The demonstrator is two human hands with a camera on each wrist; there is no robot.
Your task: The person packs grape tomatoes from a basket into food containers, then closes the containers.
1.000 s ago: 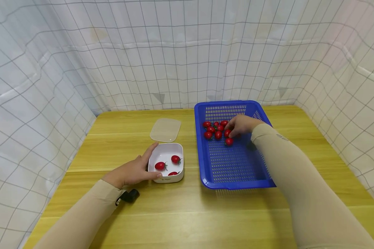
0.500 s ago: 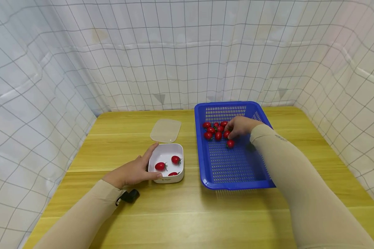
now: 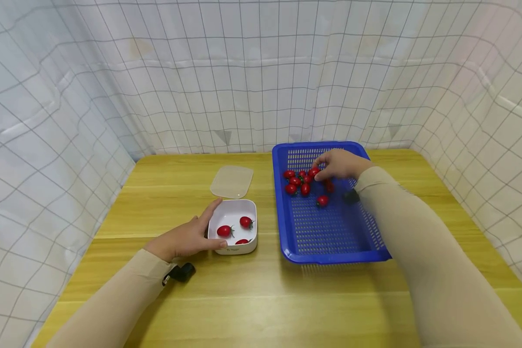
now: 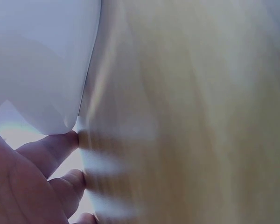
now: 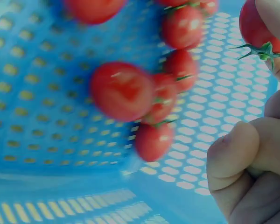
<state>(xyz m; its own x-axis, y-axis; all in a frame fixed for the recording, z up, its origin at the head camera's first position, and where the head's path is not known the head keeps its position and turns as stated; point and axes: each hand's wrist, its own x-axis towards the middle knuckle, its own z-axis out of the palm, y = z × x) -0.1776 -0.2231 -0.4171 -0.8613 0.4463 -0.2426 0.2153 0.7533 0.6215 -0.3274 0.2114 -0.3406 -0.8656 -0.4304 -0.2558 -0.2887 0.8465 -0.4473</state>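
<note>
My left hand [image 3: 186, 239] holds the left side of a small white box [image 3: 242, 249], thumb at the front and fingers along the far left. Inside the box lie three cherry tomatoes, one of them this red one [image 3: 224, 231]. My right hand [image 3: 341, 163] is inside the blue basket [image 3: 287, 252], over its far part. In the right wrist view a cherry tomato [image 5: 257, 28] with a green calyx is pinched between thumb and finger. Several other cherry tomatoes [image 3: 305, 189] lie loose near the basket's far left, and a single cherry tomato [image 3: 322, 200] sits nearer the middle.
A translucent lid [image 3: 232, 181] lies flat behind the white box on the wooden table [image 3: 261, 309]. A white gridded curtain [image 3: 261, 96] hangs behind the table and along both sides. The basket's raised walls surround the right hand.
My right hand has shifted slightly away from me, raising a cherry tomato from the group. The single tomato in the basket has rolled a little rightward. The left hand and box stay put.
</note>
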